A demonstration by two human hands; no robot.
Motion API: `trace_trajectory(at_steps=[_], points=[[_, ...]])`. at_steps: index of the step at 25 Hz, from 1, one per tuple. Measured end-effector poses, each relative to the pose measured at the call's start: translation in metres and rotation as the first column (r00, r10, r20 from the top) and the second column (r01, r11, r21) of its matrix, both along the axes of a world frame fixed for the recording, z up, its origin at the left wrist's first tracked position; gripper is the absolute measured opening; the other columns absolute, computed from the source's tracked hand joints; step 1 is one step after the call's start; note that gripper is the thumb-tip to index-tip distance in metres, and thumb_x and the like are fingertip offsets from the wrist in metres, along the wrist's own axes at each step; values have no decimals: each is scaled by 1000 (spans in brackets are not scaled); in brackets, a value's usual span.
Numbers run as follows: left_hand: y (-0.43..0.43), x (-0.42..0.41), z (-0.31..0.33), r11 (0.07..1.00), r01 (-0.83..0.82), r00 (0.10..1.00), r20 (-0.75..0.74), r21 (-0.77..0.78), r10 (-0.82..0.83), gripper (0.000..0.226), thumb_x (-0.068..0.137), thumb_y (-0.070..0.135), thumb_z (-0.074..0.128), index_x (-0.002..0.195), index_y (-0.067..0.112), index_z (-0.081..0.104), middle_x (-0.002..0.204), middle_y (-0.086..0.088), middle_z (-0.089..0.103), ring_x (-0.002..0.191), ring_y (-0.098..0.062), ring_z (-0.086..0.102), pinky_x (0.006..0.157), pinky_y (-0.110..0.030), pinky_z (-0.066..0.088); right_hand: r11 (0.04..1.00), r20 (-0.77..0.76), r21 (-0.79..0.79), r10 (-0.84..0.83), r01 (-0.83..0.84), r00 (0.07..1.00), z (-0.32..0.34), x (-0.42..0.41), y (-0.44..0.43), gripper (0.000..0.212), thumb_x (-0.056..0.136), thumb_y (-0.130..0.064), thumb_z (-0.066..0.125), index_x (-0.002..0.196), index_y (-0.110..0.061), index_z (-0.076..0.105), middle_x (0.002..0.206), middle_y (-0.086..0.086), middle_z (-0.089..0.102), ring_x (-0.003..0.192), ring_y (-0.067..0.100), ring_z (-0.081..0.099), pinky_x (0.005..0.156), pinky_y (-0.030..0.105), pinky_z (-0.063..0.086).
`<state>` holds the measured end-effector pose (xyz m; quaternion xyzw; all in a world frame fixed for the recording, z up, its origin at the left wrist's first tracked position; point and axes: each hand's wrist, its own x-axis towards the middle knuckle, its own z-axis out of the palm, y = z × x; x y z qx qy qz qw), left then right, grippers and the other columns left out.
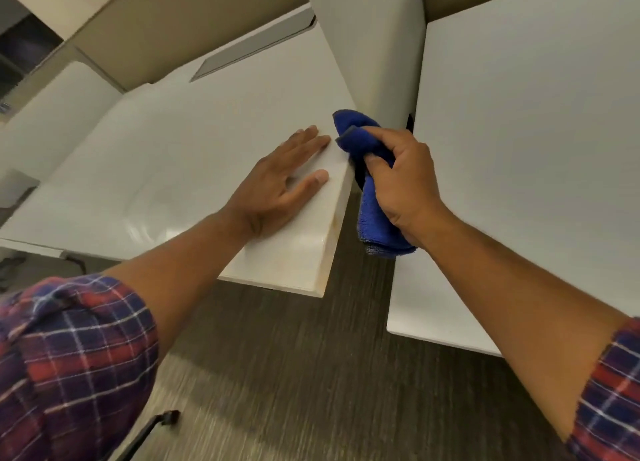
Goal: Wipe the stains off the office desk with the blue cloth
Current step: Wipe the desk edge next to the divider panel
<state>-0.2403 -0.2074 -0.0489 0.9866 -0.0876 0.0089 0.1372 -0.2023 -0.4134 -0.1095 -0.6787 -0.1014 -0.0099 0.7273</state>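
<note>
Head view shows the right hand (398, 180) closed round the bunched blue cloth (372, 183), pressed at the side edge of the office desk (173, 155). The left hand (277, 187) lies flat and empty on the desk top, just beside the cloth. Wiping looks under way; the yellowish stains (334, 218) along that edge likely need 1 firm downward stroke next.
</note>
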Motion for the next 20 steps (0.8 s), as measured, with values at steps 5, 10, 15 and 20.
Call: trace_trajectory(at_steps=[5,10,15,20], points=[[-3,0,1,999,1,1000,-10,32,-1,72,102,66,31,166,34,30,176,10,22,163,-9,14,133,-49,18,998,40,7,65,-65,997,-17,-52,-7,37,99,-5,58,126,-28,68,121,-12,63,112,2,59,104,21,45],[1,0,1,996,9,999,-39,86,-5,67,104,66,28,167,43,19,176,15,17,163,-4,10,134,-42,11,989,-39,107,-97,101,994,1,-11,-16,35,99,-7,57,116,-35,69,119,-8,68,106,4,63,100,27,52],[-1,2,2,997,27,1000,-2,68,-27,63,106,58,31,165,36,31,173,5,30,160,-18,29,132,-45,22,998,19,21,-68,67,998,11,-17,9,34,98,-5,57,117,-28,74,117,-6,62,107,4,58,93,5,41],[1,6,4,993,14,998,-65,114,-7,66,105,56,32,167,35,26,177,4,20,163,-13,14,131,-33,9,993,1,84,-86,85,996,3,-82,12,34,98,-2,57,121,-22,73,123,-8,61,111,-3,56,97,5,38]])
